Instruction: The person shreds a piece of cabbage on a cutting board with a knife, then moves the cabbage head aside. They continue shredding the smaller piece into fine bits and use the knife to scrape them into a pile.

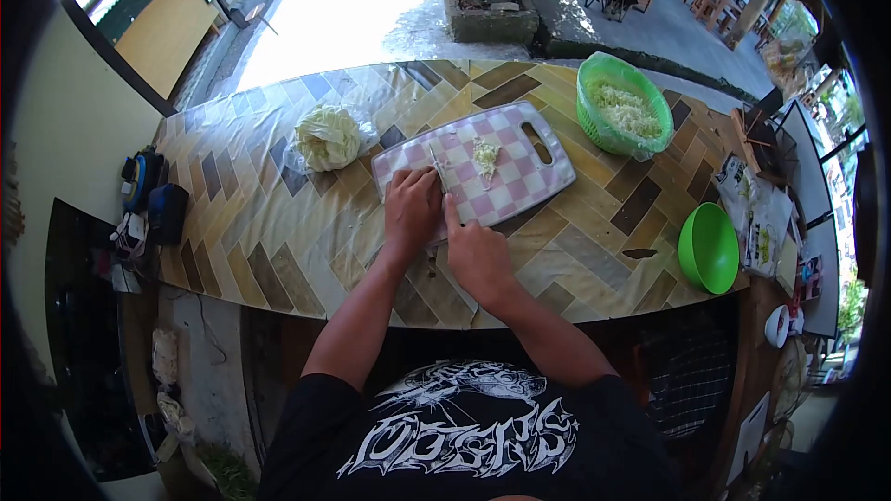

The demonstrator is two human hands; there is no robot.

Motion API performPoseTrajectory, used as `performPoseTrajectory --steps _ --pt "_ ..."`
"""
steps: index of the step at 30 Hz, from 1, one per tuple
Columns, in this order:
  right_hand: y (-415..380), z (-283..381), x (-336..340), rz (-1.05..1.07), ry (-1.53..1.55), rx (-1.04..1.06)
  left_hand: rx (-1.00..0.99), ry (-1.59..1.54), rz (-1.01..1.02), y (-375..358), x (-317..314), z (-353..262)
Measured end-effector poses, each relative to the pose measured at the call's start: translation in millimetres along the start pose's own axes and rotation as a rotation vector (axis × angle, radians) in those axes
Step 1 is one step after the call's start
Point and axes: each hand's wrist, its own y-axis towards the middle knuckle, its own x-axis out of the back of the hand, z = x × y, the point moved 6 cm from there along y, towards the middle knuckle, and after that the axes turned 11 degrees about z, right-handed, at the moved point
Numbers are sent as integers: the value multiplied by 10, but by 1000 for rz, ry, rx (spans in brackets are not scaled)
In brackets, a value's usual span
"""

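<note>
A pink and white checkered cutting board (524,187) lies at an angle on the patterned table. My right hand (475,255) is closed round a knife (438,165), its index finger stretched along the tool; the handle is hidden in the hand. Just left of the blade, my left hand (413,206) presses down on the board with bent fingers, over something mostly hidden beneath them. A small heap of chopped pale cabbage (485,158) sits on the board right of the blade. Beyond the board's left end rests a cabbage head (327,138) on clear plastic.
A green basket (594,130) lined with plastic holds shredded cabbage at the back right. A green bowl (708,249) stands near the right edge, beside plastic packets (754,223). Dark cases (167,213) sit at the far left. A tree planter (487,19) stands beyond the table.
</note>
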Motion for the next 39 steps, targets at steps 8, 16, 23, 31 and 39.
performPoseTrajectory --steps 8,16,23,31,39 --pt "142 -28 139 32 76 30 2 1 -5 8 -35 45" --pt "146 -67 -66 -16 47 -2 18 -33 -5 17 15 -3" --pt "-18 4 191 79 57 9 -2 -12 -4 15 13 15" --pt "171 -26 -58 -21 44 19 13 -33 -7 12 12 10" --pt "196 -92 116 16 74 37 -12 -17 -13 6 21 -9"
